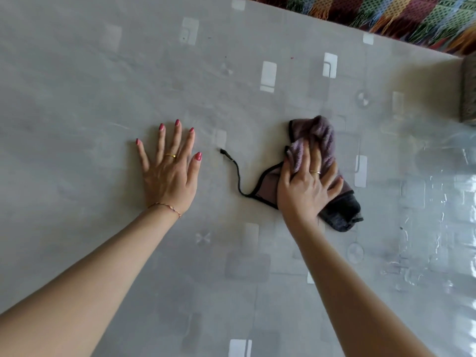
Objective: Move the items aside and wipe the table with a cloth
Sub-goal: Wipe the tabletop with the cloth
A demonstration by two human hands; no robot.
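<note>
- Cloth [323, 140]: purple-grey, dark-edged, bunched on the table [77, 99], right of centre; loose black cord trails left.
- Right hand [306, 186]: on top of cloth, fingers curled into its folds, gripping.
- Left hand [168, 173]: flat on bare tabletop, well apart from cloth, fingers straight and spread.
- Table cover: grey, glossy, pale rectangles.
- Multicoloured fringed rug [386, 14] beyond far edge.
</note>
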